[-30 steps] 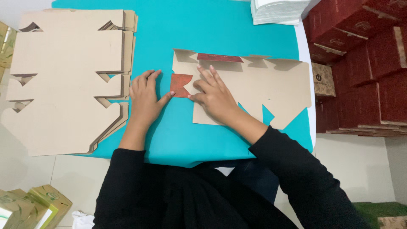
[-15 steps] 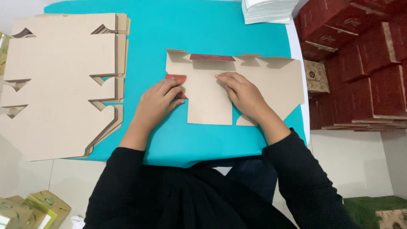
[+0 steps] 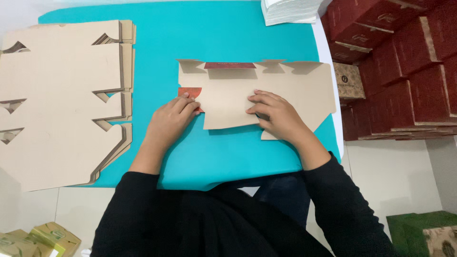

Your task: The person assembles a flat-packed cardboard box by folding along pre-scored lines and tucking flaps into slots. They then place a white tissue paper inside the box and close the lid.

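The left hand (image 3: 170, 123) lies palm down with its fingers together, their tips pressing on a small red flap (image 3: 189, 93) at the left edge of a flat tan cardboard box blank (image 3: 247, 95). The right hand (image 3: 277, 115) rests flat on the blank's lower middle, fingers slightly spread and pointing left, holding down a folded-over panel. Neither hand grips anything; both press. The blank lies near the middle of the bench (image 3: 219, 38), which has a turquoise top, with a red strip showing along the blank's upper edge. Well apart to the left sits a stack of unfolded tan blanks (image 3: 62, 100), partly overhanging the bench's edge. A pile of white sheets (image 3: 290, 10) lies at the far edge, and dark red boxes (image 3: 404, 62) are stacked on the right beside the bench.
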